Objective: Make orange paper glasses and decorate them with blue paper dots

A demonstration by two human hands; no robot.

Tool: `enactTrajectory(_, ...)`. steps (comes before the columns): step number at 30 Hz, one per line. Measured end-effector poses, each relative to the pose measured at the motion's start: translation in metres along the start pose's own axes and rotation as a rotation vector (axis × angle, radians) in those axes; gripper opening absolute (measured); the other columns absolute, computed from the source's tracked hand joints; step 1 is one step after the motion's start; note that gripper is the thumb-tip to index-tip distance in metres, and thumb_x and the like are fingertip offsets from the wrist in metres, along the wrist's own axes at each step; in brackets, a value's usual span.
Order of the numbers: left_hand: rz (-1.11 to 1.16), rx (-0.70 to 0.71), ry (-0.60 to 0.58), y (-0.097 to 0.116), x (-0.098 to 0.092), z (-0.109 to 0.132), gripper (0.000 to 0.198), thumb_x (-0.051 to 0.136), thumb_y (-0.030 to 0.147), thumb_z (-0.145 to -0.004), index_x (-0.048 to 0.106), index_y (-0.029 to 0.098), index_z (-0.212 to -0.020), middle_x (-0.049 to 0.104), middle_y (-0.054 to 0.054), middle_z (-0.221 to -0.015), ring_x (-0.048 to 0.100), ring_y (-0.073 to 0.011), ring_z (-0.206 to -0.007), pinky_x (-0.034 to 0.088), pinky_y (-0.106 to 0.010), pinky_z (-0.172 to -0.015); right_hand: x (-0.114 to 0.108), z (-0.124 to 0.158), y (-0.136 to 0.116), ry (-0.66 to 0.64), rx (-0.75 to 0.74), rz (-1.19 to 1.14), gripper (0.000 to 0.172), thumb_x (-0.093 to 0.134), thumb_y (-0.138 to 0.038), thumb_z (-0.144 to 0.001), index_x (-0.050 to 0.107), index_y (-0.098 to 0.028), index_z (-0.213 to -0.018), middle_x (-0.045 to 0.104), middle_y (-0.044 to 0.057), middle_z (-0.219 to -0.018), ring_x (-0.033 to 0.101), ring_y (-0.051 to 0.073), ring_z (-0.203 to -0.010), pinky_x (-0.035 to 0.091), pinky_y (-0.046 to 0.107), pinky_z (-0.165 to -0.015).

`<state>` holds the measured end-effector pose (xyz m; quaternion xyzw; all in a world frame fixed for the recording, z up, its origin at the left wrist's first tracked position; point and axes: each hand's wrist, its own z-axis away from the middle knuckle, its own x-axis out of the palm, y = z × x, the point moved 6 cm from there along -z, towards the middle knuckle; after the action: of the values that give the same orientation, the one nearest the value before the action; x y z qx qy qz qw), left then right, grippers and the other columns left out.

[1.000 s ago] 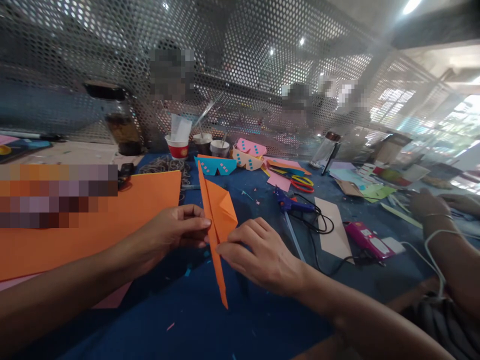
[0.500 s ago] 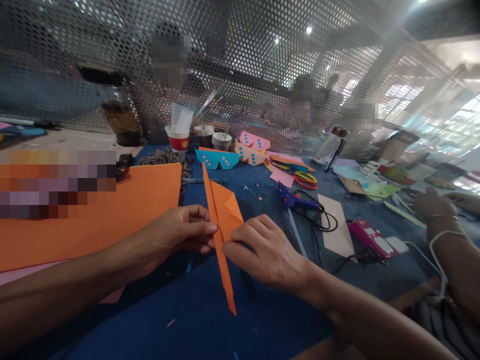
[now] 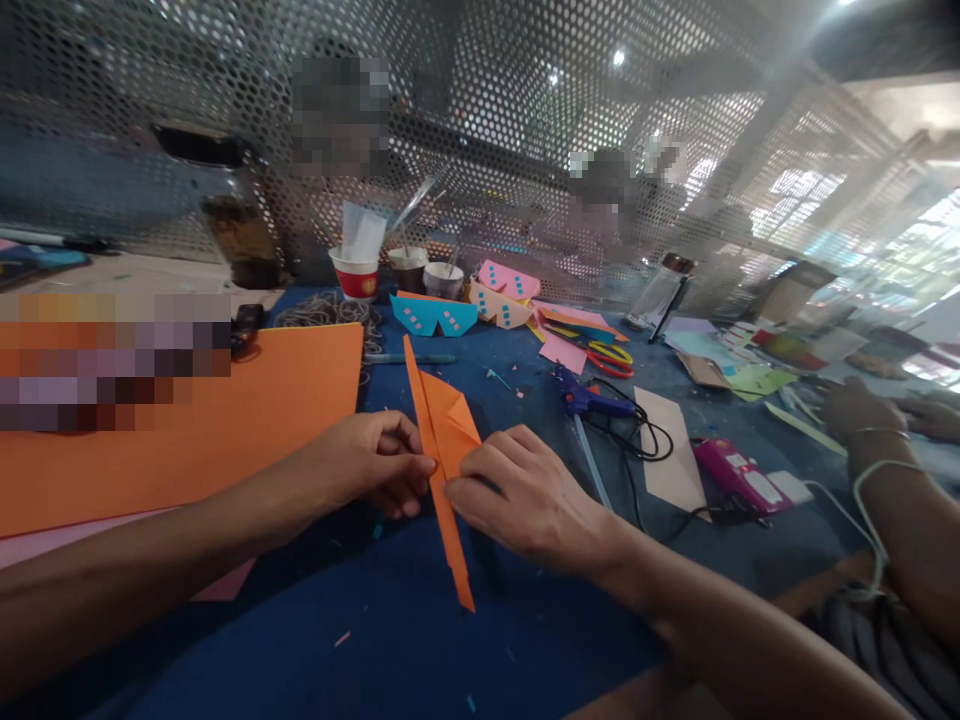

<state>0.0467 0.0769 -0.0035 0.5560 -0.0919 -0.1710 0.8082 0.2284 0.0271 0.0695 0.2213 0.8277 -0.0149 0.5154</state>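
Observation:
A folded piece of orange paper [image 3: 442, 420] stands between my two hands, long and narrow with a wider creased flap on its right side. My left hand [image 3: 382, 462] pinches its left edge between thumb and fingertips. From the right, my right hand [image 3: 525, 490] grips the flap side, its fingers curled and partly hiding the paper. Beyond the hands lie a pen [image 3: 412, 358] and a blue paper mask [image 3: 435, 315] with small pink squares.
Large orange sheets [image 3: 300, 400] lie at left. A blue glue gun [image 3: 592, 400], scissors [image 3: 611, 358], a beige card [image 3: 671, 450] and a magenta box [image 3: 742, 475] are at right. Paper cups [image 3: 356, 275] and a jar [image 3: 240, 220] stand behind. Another person's hand [image 3: 859, 410] is at far right.
Both hands keep hold of the orange paper. Its lower tip has risen slightly, and the left hand's lower fingers have shifted a little.

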Motion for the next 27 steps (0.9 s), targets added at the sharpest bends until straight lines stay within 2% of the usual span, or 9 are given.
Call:
enactTrajectory(3,-0.218,0.059,-0.035,0.003,-0.001,0.002,0.039,0.089,0.053,-0.076,0.064,0.024,-0.083,0.074,0.001,-0.066,0.072,-0.0209,-0.052,0.055,-0.029,-0.047,0.004,0.001,0.001,-0.043,-0.018,-0.004,0.020,0.057,-0.014,-0.112,0.071,-0.019,-0.098,0.066,0.002,-0.093,0.055,0.018,-0.083,0.041,0.035,-0.075)
enactTrajectory(5,-0.414,0.199,0.029,0.013,-0.004,0.007,0.026,0.078,0.049,-0.087,0.071,0.024,-0.085,0.076,-0.001,-0.071,0.073,-0.0212,-0.058,0.055,-0.030,-0.051,0.006,0.001,0.000,-0.073,-0.030,-0.003,0.024,0.054,-0.014,-0.113,0.071,-0.019,-0.097,0.067,0.003,-0.092,0.055,0.018,-0.082,0.041,0.035,-0.074)
enactTrajectory(8,-0.703,0.522,0.101,0.032,0.000,0.020,0.014,0.067,0.033,-0.095,0.080,0.028,-0.094,0.082,-0.004,-0.094,0.078,-0.0254,-0.086,0.061,-0.036,-0.077,0.008,0.001,0.000,-0.096,-0.032,-0.007,0.028,0.050,-0.013,-0.114,0.071,-0.019,-0.096,0.067,0.003,-0.092,0.056,0.018,-0.083,0.042,0.035,-0.074)
enactTrajectory(10,-0.803,0.687,0.082,0.035,0.007,0.028,0.023,0.061,0.023,-0.096,0.083,0.029,-0.101,0.083,-0.005,-0.109,0.077,-0.0276,-0.103,0.061,-0.041,-0.093,0.008,0.001,0.000,-0.093,-0.030,-0.016,0.030,0.049,-0.014,-0.115,0.071,-0.019,-0.096,0.067,0.003,-0.091,0.056,0.019,-0.083,0.042,0.034,-0.074)
enactTrajectory(11,-0.826,0.731,0.073,0.034,0.009,0.030,0.028,0.058,0.020,-0.096,0.083,0.029,-0.104,0.084,-0.006,-0.114,0.077,-0.0277,-0.106,0.061,-0.042,-0.097,0.008,0.001,0.000,-0.089,-0.028,-0.020,0.031,0.048,-0.014,-0.115,0.071,-0.019,-0.096,0.067,0.003,-0.091,0.057,0.019,-0.083,0.043,0.034,-0.074)
enactTrajectory(19,-0.937,0.904,0.090,0.020,0.012,0.042,0.042,0.052,0.014,-0.098,0.085,0.029,-0.120,0.084,-0.011,-0.120,0.078,-0.0313,-0.111,0.064,-0.048,-0.099,0.009,0.002,0.000,-0.071,-0.003,-0.050,0.030,0.048,-0.012,-0.115,0.072,-0.017,-0.097,0.068,0.003,-0.089,0.058,0.018,-0.081,0.043,0.034,-0.074)
enactTrajectory(23,-1.031,0.972,0.087,0.015,0.011,0.043,0.042,0.050,0.015,-0.101,0.084,0.030,-0.122,0.084,-0.010,-0.124,0.077,-0.0299,-0.116,0.064,-0.046,-0.101,0.011,0.003,0.002,-0.114,0.033,-0.098,0.024,0.052,-0.016,-0.115,0.072,-0.017,-0.101,0.070,0.004,-0.093,0.060,0.018,-0.085,0.045,0.035,-0.077)
enactTrajectory(27,-1.092,1.096,0.110,0.015,0.014,0.048,0.042,0.052,0.010,-0.100,0.080,0.027,-0.126,0.084,-0.009,-0.122,0.075,-0.0288,-0.119,0.062,-0.045,-0.104,0.012,0.004,0.002,-0.128,0.042,-0.111,0.020,0.054,-0.016,-0.114,0.071,-0.016,-0.102,0.070,0.004,-0.094,0.060,0.018,-0.086,0.044,0.035,-0.078)
